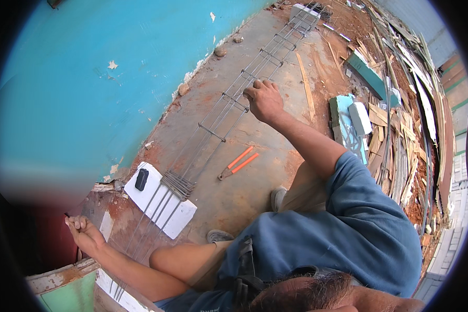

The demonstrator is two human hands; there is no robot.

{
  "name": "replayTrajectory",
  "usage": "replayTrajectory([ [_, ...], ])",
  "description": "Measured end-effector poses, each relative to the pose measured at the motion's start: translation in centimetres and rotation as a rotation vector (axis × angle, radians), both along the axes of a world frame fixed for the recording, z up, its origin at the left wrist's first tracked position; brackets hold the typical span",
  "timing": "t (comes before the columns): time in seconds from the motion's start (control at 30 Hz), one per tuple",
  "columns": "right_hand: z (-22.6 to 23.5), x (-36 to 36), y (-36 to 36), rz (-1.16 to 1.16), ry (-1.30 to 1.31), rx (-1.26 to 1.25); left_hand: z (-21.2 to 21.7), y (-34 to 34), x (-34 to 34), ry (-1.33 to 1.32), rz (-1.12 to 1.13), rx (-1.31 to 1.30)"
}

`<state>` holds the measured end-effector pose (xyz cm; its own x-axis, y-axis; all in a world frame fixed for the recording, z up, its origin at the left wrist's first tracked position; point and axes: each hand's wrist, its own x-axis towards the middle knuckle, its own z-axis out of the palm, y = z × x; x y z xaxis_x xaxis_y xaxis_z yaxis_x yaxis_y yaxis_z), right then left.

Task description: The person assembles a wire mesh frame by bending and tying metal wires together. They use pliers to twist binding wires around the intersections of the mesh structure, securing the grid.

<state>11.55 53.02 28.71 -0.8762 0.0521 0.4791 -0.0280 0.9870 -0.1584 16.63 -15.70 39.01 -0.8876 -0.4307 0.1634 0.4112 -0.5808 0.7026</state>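
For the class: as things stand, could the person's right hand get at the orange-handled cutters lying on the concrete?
Probably yes. The right hand rests on the rebar cage, and the orange-handled cutters lie on bare concrete beside it, with nothing between.

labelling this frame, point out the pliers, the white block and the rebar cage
pliers (238, 163), head view, on the orange handles
white block (182, 214), head view, on its bare right end
rebar cage (229, 99), head view, on a cross tie near the hand

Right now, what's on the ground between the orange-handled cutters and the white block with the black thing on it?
In the head view, between the cutters and the white block run the long steel bars, with a bunch of wire rings stacked on them.
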Motion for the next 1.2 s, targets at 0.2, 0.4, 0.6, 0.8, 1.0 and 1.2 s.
replayTrajectory([
  [0.2,2.3,-1.3,1.1,0.048,-0.003,-1.001,0.3,1.9,-0.1,-0.042,-0.149,0.011],
  [0.4,6.3,-0.9,0.4,0.145,0.2,-1.487,-2.0,3.4,-0.7,-0.245,-0.019,-0.118],
  [0.6,6.6,0.7,-4.2,0.214,-0.146,-1.604,-2.8,13.7,-2.6,-0.383,0.093,-0.349],
  [0.8,6.8,5.5,-12.6,0.354,-0.486,-1.558,-4.4,26.7,-3.2,-0.392,-0.114,-0.394],
  [1.0,5.2,7.2,-15.5,0.349,-0.607,-1.548,-5.5,31.2,-1.3,-0.274,-0.256,-0.399],
  [1.2,3.7,7.1,-16.1,0.287,-0.678,-1.614,-4.7,31.3,-0.7,-0.251,-0.259,-0.4],
])
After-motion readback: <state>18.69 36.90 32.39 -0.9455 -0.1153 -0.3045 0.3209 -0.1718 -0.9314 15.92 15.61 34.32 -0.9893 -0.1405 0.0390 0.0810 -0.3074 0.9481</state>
